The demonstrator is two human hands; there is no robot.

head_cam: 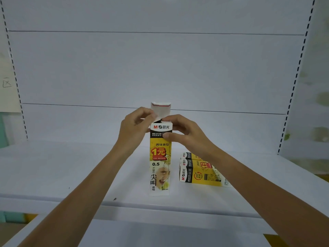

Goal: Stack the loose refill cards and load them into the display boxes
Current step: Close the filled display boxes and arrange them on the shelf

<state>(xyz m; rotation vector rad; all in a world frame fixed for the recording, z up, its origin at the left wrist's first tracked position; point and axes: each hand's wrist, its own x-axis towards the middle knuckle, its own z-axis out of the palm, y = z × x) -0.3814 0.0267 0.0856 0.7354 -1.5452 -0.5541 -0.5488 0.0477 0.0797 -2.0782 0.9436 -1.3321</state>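
A tall yellow display box [160,163] is standing upright on the white shelf [71,172], its top flap [161,108] sticking up open; what is lying inside is not showing. The left hand [133,129] is pinching the flap's left edge; the right hand [185,132] is gripping the box's top, thumb pressing its front; two more boxes [199,173] are lying stacked just right of it, partly behind the right forearm. The upright box is reading "M&G", "MG-6139", "GEL REFILL", "0.5".
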